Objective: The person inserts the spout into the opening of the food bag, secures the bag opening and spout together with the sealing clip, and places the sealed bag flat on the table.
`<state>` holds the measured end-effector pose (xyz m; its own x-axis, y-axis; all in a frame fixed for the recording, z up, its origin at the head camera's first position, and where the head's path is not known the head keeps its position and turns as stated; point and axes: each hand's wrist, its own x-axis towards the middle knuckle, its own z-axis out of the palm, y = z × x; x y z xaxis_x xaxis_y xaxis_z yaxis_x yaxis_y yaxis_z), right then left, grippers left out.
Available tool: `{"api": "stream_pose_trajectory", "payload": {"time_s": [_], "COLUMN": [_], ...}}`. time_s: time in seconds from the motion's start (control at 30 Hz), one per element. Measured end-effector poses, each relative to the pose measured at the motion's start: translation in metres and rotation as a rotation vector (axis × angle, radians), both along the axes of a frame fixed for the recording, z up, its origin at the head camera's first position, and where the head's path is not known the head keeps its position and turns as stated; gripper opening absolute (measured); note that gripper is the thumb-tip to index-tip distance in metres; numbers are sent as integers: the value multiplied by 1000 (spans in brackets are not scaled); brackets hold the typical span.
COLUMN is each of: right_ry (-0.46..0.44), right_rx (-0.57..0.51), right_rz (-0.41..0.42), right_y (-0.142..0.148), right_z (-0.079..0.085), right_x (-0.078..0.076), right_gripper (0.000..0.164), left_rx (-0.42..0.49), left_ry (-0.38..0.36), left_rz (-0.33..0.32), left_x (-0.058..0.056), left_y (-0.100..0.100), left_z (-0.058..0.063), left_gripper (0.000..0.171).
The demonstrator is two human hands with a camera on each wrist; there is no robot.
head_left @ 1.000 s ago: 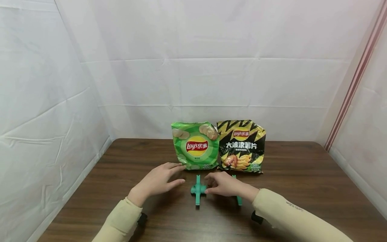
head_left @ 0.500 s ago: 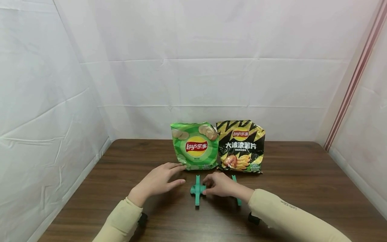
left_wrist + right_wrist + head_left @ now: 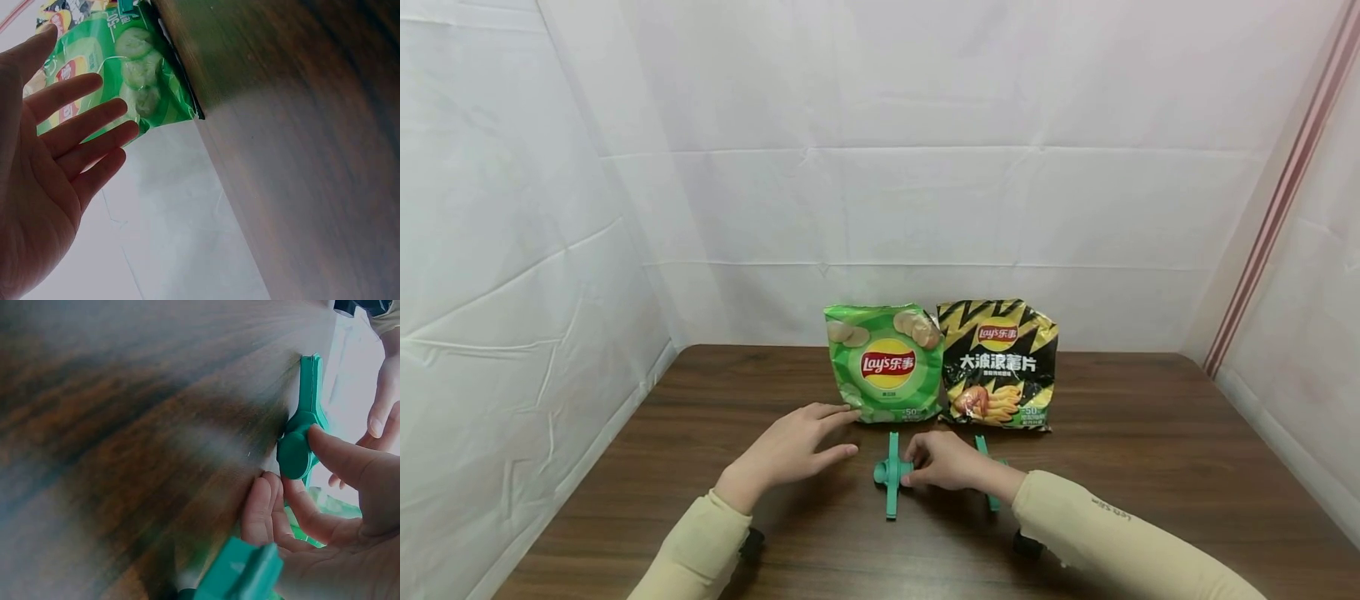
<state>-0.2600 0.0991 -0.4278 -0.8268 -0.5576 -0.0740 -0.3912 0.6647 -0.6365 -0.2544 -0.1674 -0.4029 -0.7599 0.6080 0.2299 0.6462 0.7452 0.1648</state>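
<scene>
My right hand (image 3: 951,461) pinches a green bag clip (image 3: 892,492) at its round middle, between thumb and fingers. The clip, a long bar with a round cap-like part, lies at the table's middle; in the right wrist view the thumb is on its round part (image 3: 295,453). A second green clip (image 3: 992,502) is partly hidden behind the right wrist. My left hand (image 3: 790,446) has its fingers extended, holding nothing, just left of a green bag of potato chips (image 3: 887,392). Whether its fingertips touch that bag cannot be told.
Beside the green bag stands a black and yellow chip bag (image 3: 998,371); both lean upright toward the back. The brown wooden table (image 3: 1150,467) has white cloth walls (image 3: 925,208) behind it and at both sides.
My right hand has moved slightly left and its fingers have closed onto the clip's round part. The clip has turned and shifted a little. My left hand stays still.
</scene>
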Motion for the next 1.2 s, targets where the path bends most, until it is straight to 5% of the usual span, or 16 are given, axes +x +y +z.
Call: {"api": "stream_pose_trajectory", "payload": {"time_s": [0.4,0.8,1.2], "right_ry": [-55,-319,-364], "right_rx": [-31,-271,-347], "right_rz": [-23,-28,-37], "right_y": [-1,-1,4], "right_z": [2,2,14], "right_x": [1,0,2], "right_gripper": [22,23,26], "left_rx": [12,20,51], "left_ry": [-2,6,-11], "left_rz": [2,16,23], "left_x": [1,1,0], "left_y": [-1,-3,-6], "left_z": [2,3,4], "left_gripper": [57,55,57]}}
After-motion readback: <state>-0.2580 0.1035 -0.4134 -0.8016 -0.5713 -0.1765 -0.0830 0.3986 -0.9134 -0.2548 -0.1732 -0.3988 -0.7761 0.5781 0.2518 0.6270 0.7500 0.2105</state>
